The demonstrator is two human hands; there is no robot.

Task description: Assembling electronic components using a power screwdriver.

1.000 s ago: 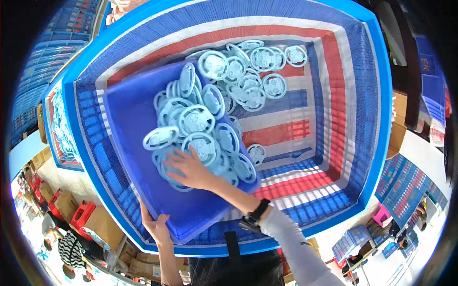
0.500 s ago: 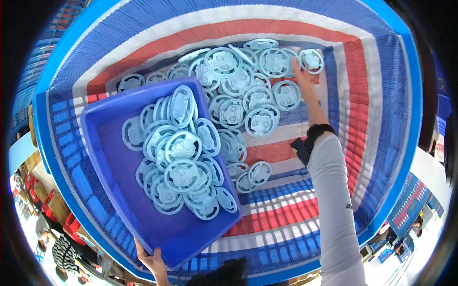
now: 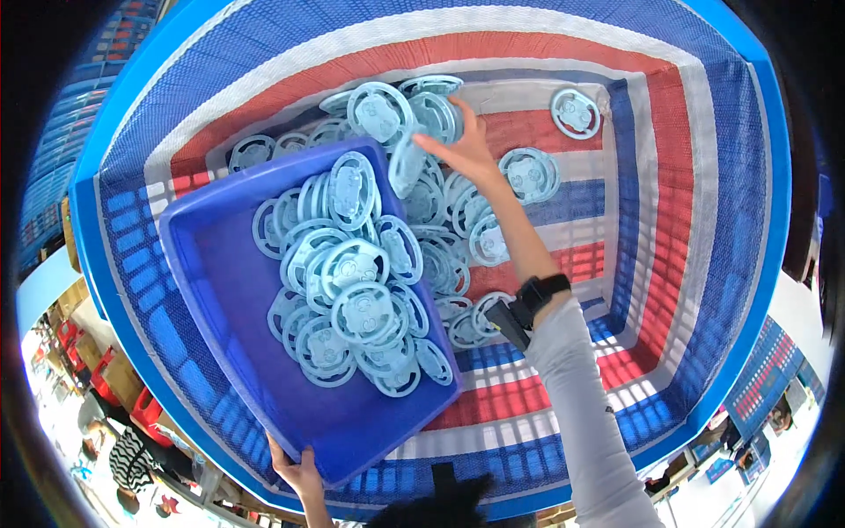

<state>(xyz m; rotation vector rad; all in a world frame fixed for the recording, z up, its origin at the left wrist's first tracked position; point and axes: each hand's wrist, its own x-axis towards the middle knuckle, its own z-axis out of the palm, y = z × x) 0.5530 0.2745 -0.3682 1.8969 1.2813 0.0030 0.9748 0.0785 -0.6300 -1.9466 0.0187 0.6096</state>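
Note:
My left hand (image 3: 301,476) is closed on the near corner rim of a tilted purple plastic tray (image 3: 233,299). Heaped in that tray lie several pale blue oval plastic pieces (image 3: 363,312), each a ring with a moulded figure inside. My right hand (image 3: 462,145) reaches over a loose pile of the same pieces beyond the tray's far right edge. Its fingers and thumb curl round a bunch of pieces (image 3: 436,119), partly hiding them. One piece (image 3: 407,165) stands on edge just below the thumb, near the tray's corner.
Tray and loose pieces sit inside a big blue-rimmed bin (image 3: 764,220) lined with red, white and blue striped woven sheet (image 3: 563,216). A single piece (image 3: 575,114) lies apart at the far right. Other people (image 3: 132,458) are outside the bin at lower left.
My right hand has swept left from the far right of the pile, bunching pieces toward the tray. More striped sheet shows behind it. My left hand still grips the tray, which has shifted slightly right.

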